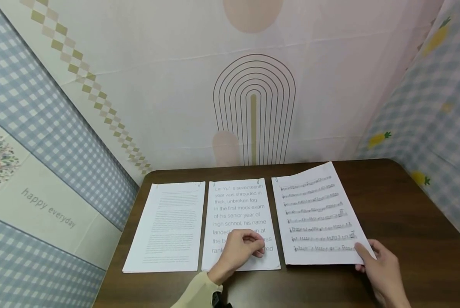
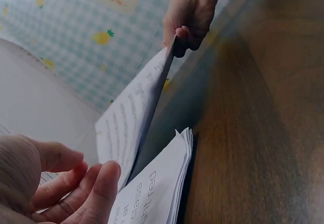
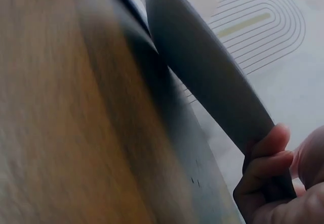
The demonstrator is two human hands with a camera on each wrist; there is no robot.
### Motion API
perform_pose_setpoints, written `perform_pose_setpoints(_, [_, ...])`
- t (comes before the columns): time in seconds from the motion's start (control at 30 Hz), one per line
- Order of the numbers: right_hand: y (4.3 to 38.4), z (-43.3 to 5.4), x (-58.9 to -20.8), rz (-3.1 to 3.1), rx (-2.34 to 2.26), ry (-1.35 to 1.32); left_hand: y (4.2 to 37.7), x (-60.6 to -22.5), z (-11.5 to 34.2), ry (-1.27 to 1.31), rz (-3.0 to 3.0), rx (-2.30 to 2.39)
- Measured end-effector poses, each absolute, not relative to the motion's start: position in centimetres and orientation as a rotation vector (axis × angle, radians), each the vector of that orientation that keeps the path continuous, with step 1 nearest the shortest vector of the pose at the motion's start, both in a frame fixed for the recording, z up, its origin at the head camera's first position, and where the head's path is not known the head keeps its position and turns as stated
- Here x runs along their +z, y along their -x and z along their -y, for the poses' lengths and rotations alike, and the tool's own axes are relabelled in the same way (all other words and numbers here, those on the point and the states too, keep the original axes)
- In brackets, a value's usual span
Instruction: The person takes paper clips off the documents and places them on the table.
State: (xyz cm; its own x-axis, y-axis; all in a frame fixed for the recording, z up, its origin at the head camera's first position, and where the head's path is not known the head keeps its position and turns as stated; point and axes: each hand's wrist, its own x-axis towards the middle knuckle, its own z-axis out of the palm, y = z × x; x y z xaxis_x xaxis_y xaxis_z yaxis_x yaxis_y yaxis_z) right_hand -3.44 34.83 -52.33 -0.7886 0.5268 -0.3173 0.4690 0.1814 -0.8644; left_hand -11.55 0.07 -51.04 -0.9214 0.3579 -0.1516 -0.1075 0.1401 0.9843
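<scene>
One clipped white sheet-music paper stack [image 1: 318, 220] on right of dark-brown wooden desk [image 1: 310, 288], pinched and raised at near right corner by right hand [image 1: 384, 266]; with left hand [image 1: 239, 250] loosely curled over white large-print paper stack [image 1: 239, 204] in middle.

Matt paper sheets [image 1: 319, 216], smooth wooden table [image 1: 426, 214]; creased cloth [image 1: 168, 107]

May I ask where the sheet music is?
In the head view, the sheet music is right of the large-print pages, its near corner in the right hand.
</scene>
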Motion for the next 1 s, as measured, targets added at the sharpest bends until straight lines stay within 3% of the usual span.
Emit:
perform_pose_setpoints(0.37, [1.9,-33.1,-50.8,2.145,1.915,1.080,12.0,-50.7,0.0,-0.033,-1.955,1.944])
perform_pose_setpoints(1.0, [0.1,-26.3,-50.6,2.327,1.955,0.823,11.9,-50.8,1.9,0.039,-1.748,2.106])
